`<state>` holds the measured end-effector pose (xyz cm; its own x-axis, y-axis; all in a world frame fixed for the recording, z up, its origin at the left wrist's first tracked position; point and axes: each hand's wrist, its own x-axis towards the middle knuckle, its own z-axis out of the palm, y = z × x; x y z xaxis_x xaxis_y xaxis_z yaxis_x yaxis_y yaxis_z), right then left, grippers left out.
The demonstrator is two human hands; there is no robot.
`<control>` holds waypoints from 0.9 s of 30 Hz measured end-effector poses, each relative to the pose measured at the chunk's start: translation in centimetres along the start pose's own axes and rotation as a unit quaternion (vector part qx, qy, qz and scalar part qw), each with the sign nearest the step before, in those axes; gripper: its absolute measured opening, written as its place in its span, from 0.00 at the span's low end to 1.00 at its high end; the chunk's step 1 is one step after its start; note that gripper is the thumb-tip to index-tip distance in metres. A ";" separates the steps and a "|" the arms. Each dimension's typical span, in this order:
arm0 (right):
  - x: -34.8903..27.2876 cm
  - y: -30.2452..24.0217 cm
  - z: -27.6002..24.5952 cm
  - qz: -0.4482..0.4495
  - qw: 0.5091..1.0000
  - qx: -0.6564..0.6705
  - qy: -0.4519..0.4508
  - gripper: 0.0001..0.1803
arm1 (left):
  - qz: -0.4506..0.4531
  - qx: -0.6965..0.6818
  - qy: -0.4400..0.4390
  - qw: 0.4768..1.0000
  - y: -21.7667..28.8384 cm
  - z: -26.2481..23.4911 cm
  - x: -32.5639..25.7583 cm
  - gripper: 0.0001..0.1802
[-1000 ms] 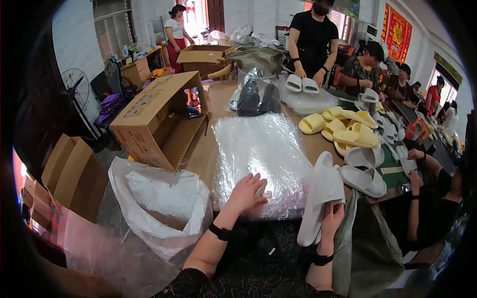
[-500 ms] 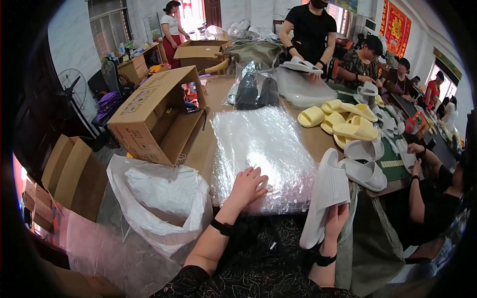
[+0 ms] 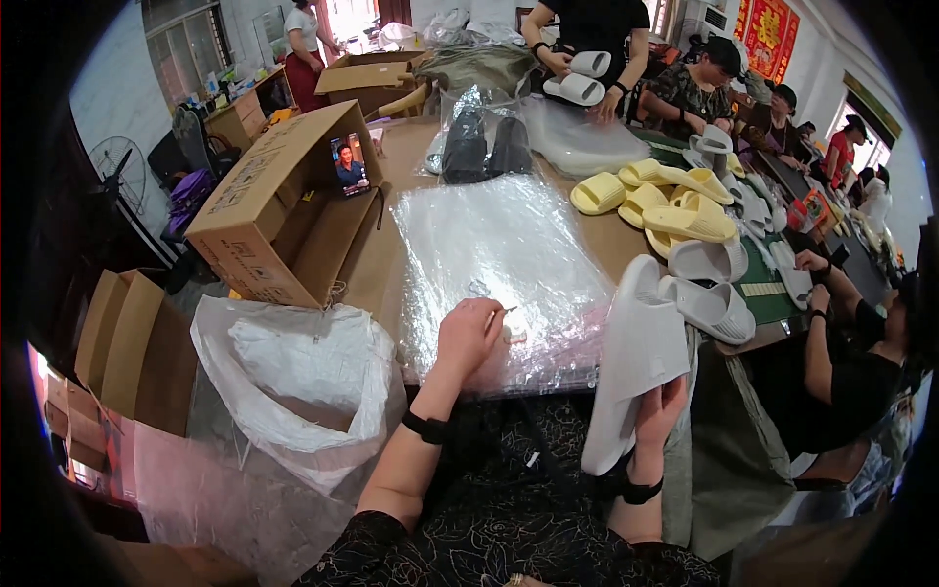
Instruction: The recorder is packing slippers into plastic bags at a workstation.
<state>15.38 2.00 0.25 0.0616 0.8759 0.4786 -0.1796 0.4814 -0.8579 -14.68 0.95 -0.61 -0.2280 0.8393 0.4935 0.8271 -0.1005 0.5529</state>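
Note:
A stack of clear plastic bags [image 3: 489, 245] lies on the table before me, shiny and wrinkled. My left hand [image 3: 471, 335] rests on its near part, the fingers drawn together in a pinch at the top bag's film; how much film is between them is hard to see. Upright at the stack's right edge is a white slipper [image 3: 641, 342], gripped low down by my right hand [image 3: 661, 409], whose fingers are partly hidden behind it. Another pair of white slippers [image 3: 711, 311] sits just beyond, beside a pile of yellow slippers [image 3: 690, 210].
A cardboard box [image 3: 259, 225] lies on its side at the left, a phone [image 3: 349, 164] at its opening. Below it hangs a white woven sack [image 3: 230, 391]. Bagged dark slippers [image 3: 484, 147] are at the far side. Across the table a person handles white slippers [image 3: 575, 88]; others work at the right.
My left hand's fingers have gone from spread flat on the bags to pinched together. The right hand still holds the white slipper. The person opposite has raised and turned their slippers.

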 end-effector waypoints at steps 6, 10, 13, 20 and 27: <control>-1.2 -2.5 3.7 -0.054 0.944 -0.290 -0.146 0.14 | -0.040 -0.102 -0.002 0.994 1.0 -0.8 0.9 0.09; -1.1 -2.7 4.8 -0.041 0.892 -0.380 -0.242 0.14 | -0.022 -0.107 0.013 0.994 0.8 -1.2 1.5 0.08; -0.9 -1.9 4.1 -0.005 0.886 -0.407 -0.222 0.15 | -0.018 -0.114 0.024 0.993 0.8 -1.4 1.7 0.09; -1.1 -0.8 4.7 0.008 0.853 -0.463 -0.241 0.16 | 0.070 -0.096 0.018 0.993 2.8 -2.2 1.2 0.07; 1.1 1.1 7.8 0.018 0.828 -0.493 -0.266 0.18 | 0.193 -0.137 -0.027 0.971 6.2 -2.1 0.1 0.07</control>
<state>7.62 3.23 1.32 -0.4142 0.8782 0.2392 0.7334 0.4777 -0.4836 -10.64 -0.67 4.30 0.1047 0.7370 0.6678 0.6761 -0.5452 0.4957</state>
